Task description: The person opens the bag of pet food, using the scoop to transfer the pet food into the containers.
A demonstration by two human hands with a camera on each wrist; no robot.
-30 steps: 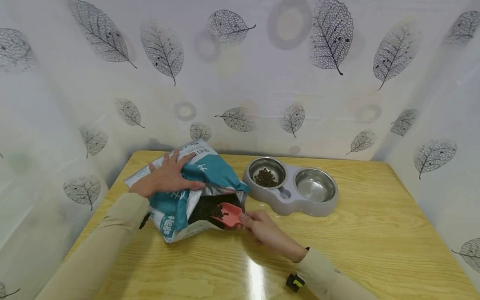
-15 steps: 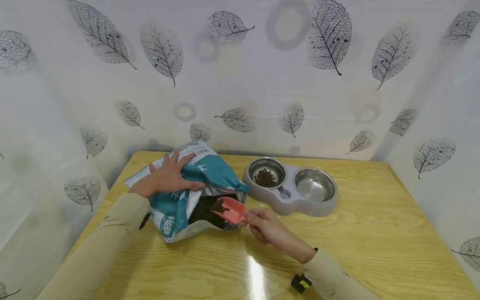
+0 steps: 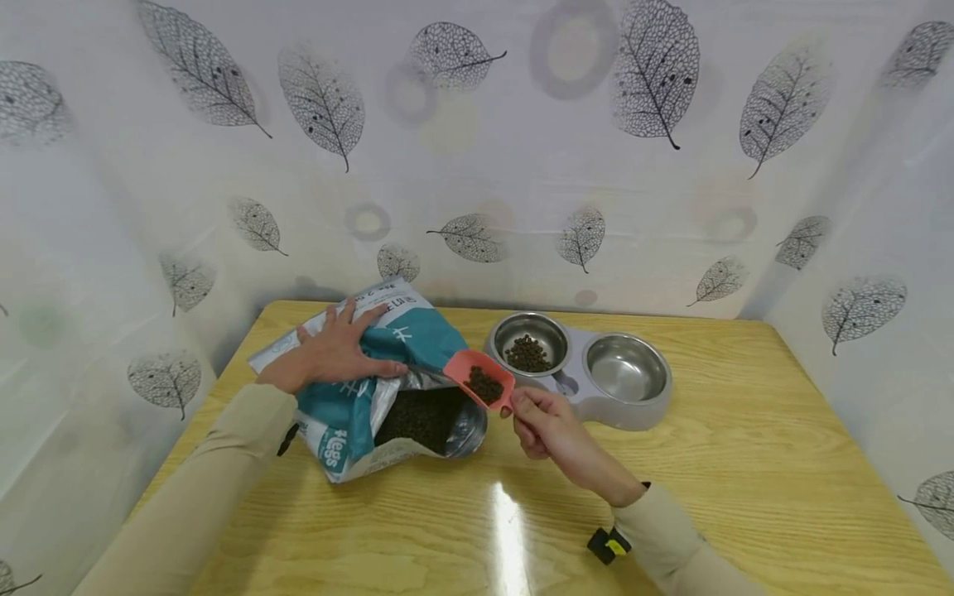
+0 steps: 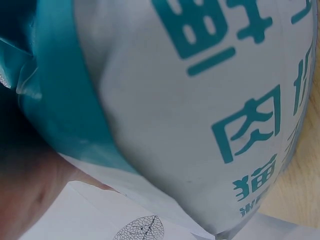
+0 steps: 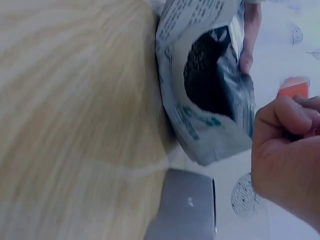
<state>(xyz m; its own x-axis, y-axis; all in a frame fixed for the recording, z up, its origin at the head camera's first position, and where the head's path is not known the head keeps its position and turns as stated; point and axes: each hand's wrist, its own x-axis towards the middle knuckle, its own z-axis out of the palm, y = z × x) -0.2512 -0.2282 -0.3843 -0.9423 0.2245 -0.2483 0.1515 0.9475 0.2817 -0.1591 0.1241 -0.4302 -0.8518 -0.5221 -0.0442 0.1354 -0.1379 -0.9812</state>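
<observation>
A teal and white pet food bag [image 3: 350, 406] lies open on the wooden table [image 3: 745, 497], with dark kibble [image 3: 421, 414] showing in its mouth. My left hand [image 3: 335, 352] rests on top of the bag with its fingers spread, the thumb along the upper lip. My right hand [image 3: 522, 406] pinches the handle of a pink scoop [image 3: 480, 379] filled with kibble, raised over the bag's right edge, just left of the grey double feeder [image 3: 577, 406]. In the right wrist view the curled right hand [image 5: 285, 145] and the bag's mouth [image 5: 205, 75] show. The left wrist view is filled by the bag [image 4: 175, 100].
The feeder's left steel bowl [image 3: 503, 329] holds some kibble; its right bowl [image 3: 626, 368] holds nothing. Sheets printed with leaves [image 3: 477, 165] wall in the table at the back and both sides. A small black and yellow device [image 3: 607, 545] sits at my right wrist.
My right hand has drawn the pink scoop out of the bag and lifted it up and to the right, loaded with kibble. The left hand and the bag have stayed in place.
</observation>
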